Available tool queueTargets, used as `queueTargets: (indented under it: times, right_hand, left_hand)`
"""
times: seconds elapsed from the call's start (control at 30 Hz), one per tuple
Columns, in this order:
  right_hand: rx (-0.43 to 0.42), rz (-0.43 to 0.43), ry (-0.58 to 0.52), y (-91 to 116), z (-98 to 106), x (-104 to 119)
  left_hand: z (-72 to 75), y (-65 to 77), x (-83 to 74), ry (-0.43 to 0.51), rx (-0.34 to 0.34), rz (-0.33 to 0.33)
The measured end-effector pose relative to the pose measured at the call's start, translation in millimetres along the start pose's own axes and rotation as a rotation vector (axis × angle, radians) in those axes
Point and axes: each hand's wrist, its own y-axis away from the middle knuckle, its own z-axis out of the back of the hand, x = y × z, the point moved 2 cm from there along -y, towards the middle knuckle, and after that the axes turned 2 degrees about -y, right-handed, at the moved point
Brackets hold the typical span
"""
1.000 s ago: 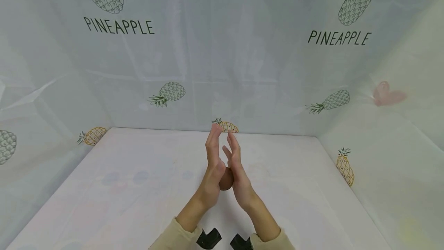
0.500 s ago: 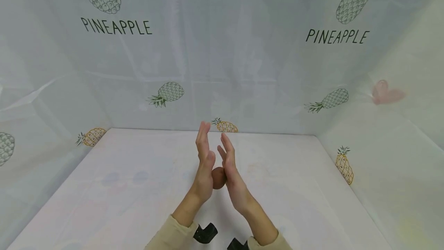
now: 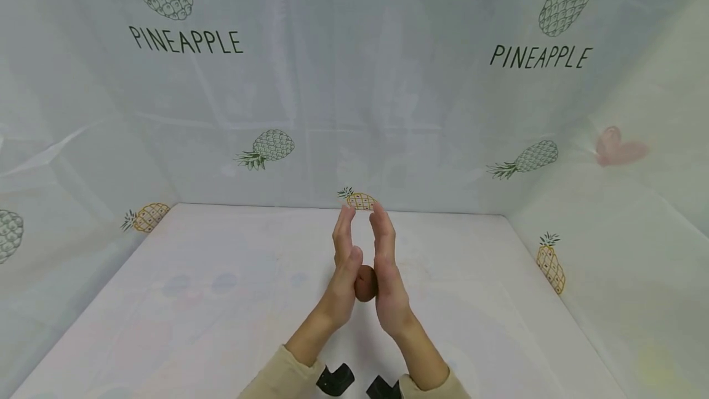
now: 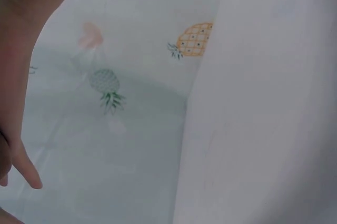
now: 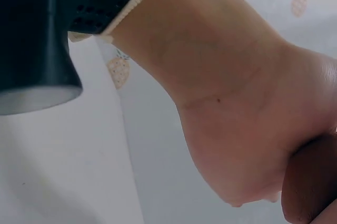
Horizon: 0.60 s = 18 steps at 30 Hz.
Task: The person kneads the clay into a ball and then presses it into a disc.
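Note:
A smooth brown ball (image 3: 365, 284) sits between my two palms, above the white table, in the head view. From the left side, my left hand (image 3: 342, 282) presses it with the base of the palm, fingers stretched upward and thumb along the top. My right hand (image 3: 389, 282) faces it from the right, its fingers straight and upright too. The fingertips of the two hands stand apart. At the lower right of the right wrist view the ball (image 5: 310, 184) shows dark beside a palm. Only a sliver of the ball (image 4: 4, 156) appears at the left edge of the left wrist view.
The white table (image 3: 221, 325) spreads under both hands. Pale sheeting (image 3: 388, 109) printed with pineapples walls it at the back and both sides. Black wrist cameras (image 3: 336, 379) stick out from the beige sleeves (image 3: 285, 374).
Hands and ball swing left at half a second ago, then back right now. Against the left hand, the right hand has slid forward, and the ball stays between the palms.

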Motion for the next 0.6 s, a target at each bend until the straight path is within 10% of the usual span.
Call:
queueTargets:
  times: [0.3,0.6]
  right_hand:
    - [-0.037,0.063,0.058,-1,12,-1]
    - [-0.141,0.039,-0.037,-5,25,-6]
  left_hand:
    - [-5.3,5.0,-1.6,-0.019,0.159,0.059]
    - [-12.0,7.4,-9.3,-0.044,0.239,-0.113]
